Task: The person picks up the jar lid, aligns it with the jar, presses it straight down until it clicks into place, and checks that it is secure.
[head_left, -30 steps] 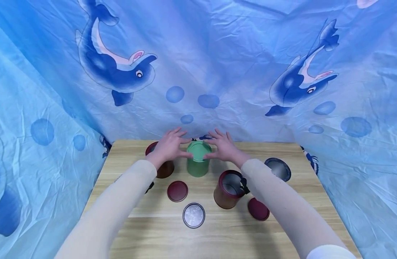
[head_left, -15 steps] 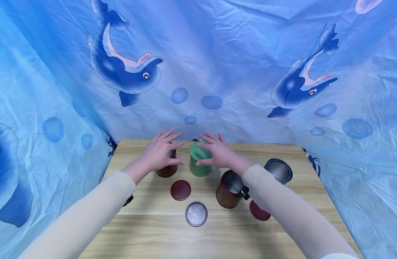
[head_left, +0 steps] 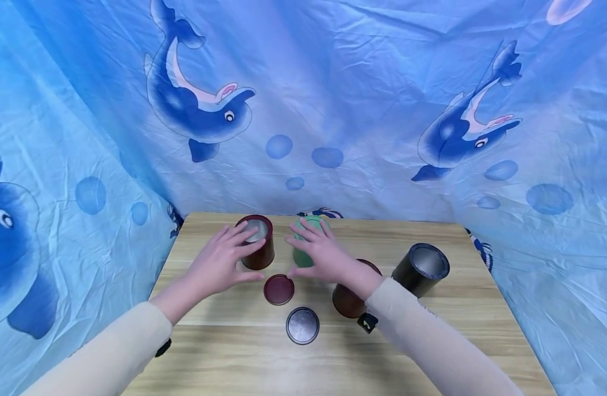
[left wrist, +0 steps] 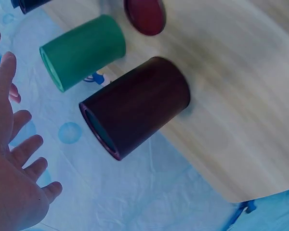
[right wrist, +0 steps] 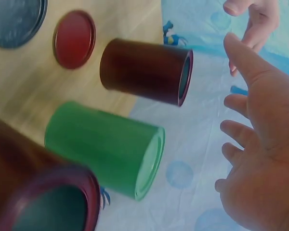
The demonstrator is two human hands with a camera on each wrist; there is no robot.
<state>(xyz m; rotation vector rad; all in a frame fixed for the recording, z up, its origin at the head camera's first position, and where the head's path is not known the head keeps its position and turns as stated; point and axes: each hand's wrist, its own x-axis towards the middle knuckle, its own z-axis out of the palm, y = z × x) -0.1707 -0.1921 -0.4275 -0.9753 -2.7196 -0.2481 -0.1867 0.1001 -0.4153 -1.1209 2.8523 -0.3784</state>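
Observation:
Both hands hover over the table with fingers spread and nothing held. My left hand is beside a dark red-brown canister with no lid; its fingertips overlap the canister in the head view, but the left wrist view shows a gap. In front of the green canister, which has its green lid on, is my right hand; the right wrist view shows it apart from the canister. Between the hands and nearer me lie a dark red lid and a grey lid with a dark rim.
A second red-brown canister, without a lid, stands partly under my right forearm. Farther right is a black canister. The wooden table backs onto a blue dolphin-print curtain.
My left hand has moved left and toward me, off the green canister's side. The right hand has come slightly nearer, and the right-hand red lid is now hidden by the arm.

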